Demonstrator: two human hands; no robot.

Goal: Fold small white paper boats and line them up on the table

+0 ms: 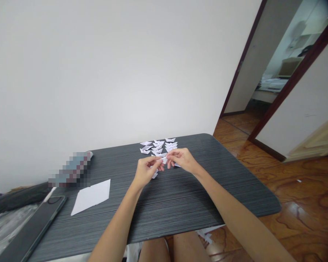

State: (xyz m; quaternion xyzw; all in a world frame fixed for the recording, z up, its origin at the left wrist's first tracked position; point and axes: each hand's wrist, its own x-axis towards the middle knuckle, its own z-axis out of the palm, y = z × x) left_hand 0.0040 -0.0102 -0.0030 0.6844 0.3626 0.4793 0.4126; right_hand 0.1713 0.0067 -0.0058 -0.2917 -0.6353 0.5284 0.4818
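Observation:
A small piece of folded white paper [164,160] is pinched between my two hands, above the dark table [120,203]. My left hand [148,169] has its thumb and fingers closed on the paper's left side. On the right side, my right hand [182,160] grips it the same way. Just beyond my hands stand several folded paper boats [157,147] in rough rows. Another folded paper piece [154,175] lies partly hidden under my left hand. My fingers cover much of the held paper, so its full shape is hidden.
A stack of white paper sheets [91,197] lies on the table's left part. A dark phone-like slab [34,229] rests at the left edge, with a blurred-out object [72,169] behind it. A white wall [125,72] backs the table. Paper scraps [206,235] show below the front edge.

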